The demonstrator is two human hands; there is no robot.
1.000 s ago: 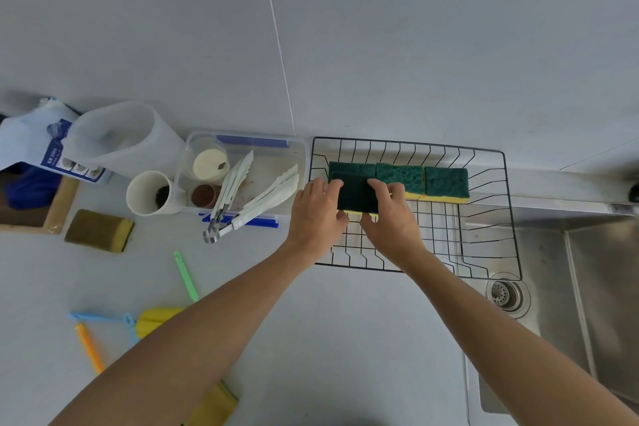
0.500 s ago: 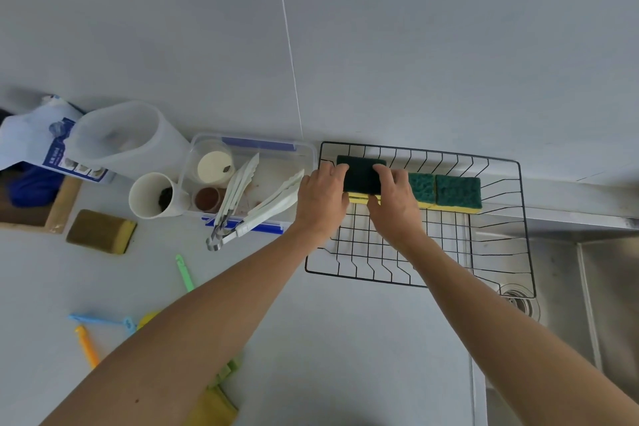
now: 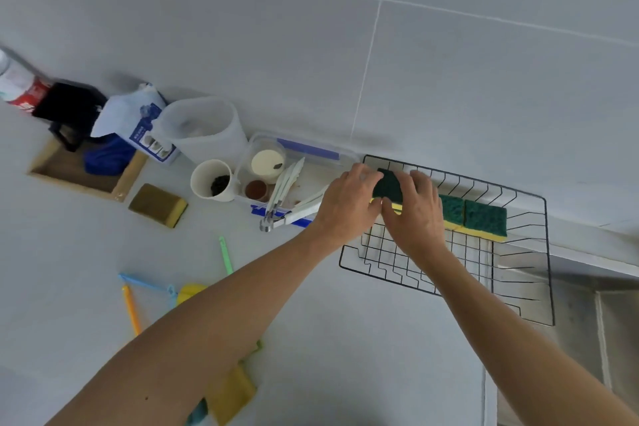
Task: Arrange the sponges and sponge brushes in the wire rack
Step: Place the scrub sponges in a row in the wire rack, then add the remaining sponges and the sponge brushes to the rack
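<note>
A black wire rack (image 3: 546,252) sits on the counter beside the sink. Along its back wall lie two green-and-yellow sponges (image 3: 484,218). Both hands press a third green-and-yellow sponge (image 3: 389,185) into the rack's back left corner: my left hand (image 3: 349,204) at its left end, my right hand (image 3: 415,211) over its right part. A brownish sponge (image 3: 157,205) lies on the counter to the left. Sponge brushes with green (image 3: 225,254), blue (image 3: 145,282) and orange (image 3: 131,309) handles lie near my left forearm, their yellow heads (image 3: 228,391) partly hidden.
A clear plastic box (image 3: 311,152) with tongs (image 3: 287,183) and small cups stands left of the rack. A white cup (image 3: 211,180), a translucent jug (image 3: 200,128), a pouch and a wooden tray (image 3: 86,183) are farther left. The steel sink (image 3: 587,322) lies to the right.
The two hands carried the sponge from the rack's middle to its back left corner and now press it down there. The view swung, so everything sits farther right and tilted.
</note>
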